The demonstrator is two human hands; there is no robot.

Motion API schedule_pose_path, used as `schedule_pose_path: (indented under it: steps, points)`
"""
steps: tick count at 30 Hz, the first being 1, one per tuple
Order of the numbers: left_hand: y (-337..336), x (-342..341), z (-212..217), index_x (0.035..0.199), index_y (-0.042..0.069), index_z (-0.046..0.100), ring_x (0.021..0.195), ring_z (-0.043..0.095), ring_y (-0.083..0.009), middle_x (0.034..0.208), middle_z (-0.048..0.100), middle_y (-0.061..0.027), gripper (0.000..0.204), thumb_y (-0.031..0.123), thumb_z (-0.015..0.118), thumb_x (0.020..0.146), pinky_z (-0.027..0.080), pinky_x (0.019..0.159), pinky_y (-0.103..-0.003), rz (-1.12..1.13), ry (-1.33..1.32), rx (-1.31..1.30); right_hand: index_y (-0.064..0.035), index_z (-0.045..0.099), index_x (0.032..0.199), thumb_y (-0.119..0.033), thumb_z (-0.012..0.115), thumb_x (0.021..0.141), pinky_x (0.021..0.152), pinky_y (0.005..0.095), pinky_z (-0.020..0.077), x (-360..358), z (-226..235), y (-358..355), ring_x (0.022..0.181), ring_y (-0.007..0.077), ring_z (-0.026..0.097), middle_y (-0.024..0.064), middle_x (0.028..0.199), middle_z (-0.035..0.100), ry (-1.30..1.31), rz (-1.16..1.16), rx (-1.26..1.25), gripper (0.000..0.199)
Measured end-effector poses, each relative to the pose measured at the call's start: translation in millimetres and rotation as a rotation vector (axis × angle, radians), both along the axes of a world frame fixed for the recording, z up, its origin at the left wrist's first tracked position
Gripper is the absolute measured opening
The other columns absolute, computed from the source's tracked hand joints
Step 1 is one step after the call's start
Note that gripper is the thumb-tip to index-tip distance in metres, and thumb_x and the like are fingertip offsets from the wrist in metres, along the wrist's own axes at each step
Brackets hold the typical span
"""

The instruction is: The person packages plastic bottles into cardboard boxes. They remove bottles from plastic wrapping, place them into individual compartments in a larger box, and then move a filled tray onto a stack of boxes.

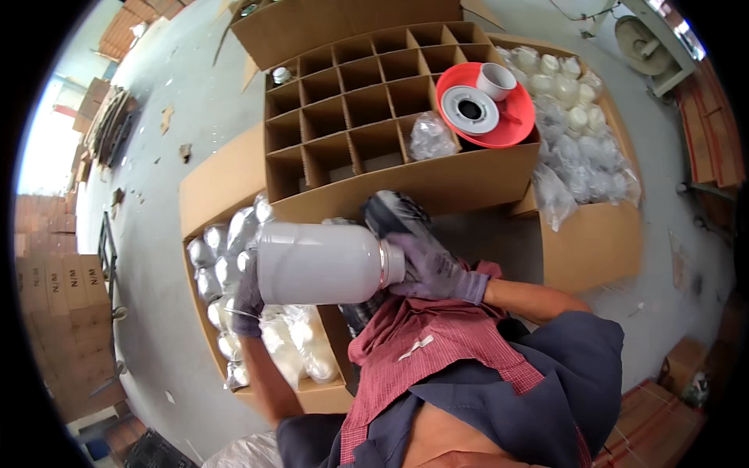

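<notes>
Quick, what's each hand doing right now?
Left hand: holding the big pale bottle at its base end.
Right hand: holding the bottle's white cap end.

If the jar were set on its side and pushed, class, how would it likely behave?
The jar would probably roll, its body looking round. It seems stiff, showing no dents while held. Its smooth surface might be slippery.

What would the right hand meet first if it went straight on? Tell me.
The white bottle cap, right at the fingers of the right hand; they seem to touch, though depth is unclear.
</notes>
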State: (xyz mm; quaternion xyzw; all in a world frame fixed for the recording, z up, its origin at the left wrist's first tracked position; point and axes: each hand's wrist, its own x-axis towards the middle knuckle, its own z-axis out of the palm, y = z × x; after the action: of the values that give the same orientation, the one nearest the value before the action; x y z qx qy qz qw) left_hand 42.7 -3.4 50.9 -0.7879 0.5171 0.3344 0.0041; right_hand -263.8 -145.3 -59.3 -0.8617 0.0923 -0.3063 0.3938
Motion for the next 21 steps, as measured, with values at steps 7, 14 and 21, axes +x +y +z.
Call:
schedule_pose_path:
  steps: [7,14,21]
  points:
    - [-70.4,-104.2,-29.6,0.087,0.005,0.069,0.078,0.067,-0.0351,0.080,0.067,-0.0207,0.033,0.037,0.062,0.083,0.052,0.073,-0.044,-0.406,-0.084,-0.022,-0.0059,0.060,0.105,-0.028,0.066,0.083,0.083,0.0431,0.0478,-20.6,75.2,-79.7,0.094,0.0317,0.061,0.0140,0.102,0.062,0.311,-0.151,-0.237,0.032]
    - [-71.8,-93.6,-60.3,0.093,0.007,0.068,0.080,0.067,-0.0357,0.082,0.068,-0.0181,0.033,0.038,0.060,0.086,0.052,0.074,-0.046,-0.394,0.050,-0.131,-0.0110,0.059,0.112,-0.043,0.061,0.087,0.089,0.0470,0.0436,-17.0,-25.4,-233.3,0.105,0.0330,0.055,0.0137,0.099,0.064,0.517,-0.901,-0.560,0.040]
    - [-72.8,-87.1,-50.2,0.095,0.009,0.066,0.076,0.067,-0.0319,0.081,0.067,-0.0133,0.036,0.043,0.058,0.090,0.053,0.069,-0.042,-0.115,-0.059,-0.393,-0.0035,0.066,0.089,-0.036,0.049,0.096,0.082,0.0437,0.0460,-26.9,-13.5,-256.1,0.083,0.0318,0.063,0.0148,0.081,0.066,0.228,-0.861,-0.078,0.037]
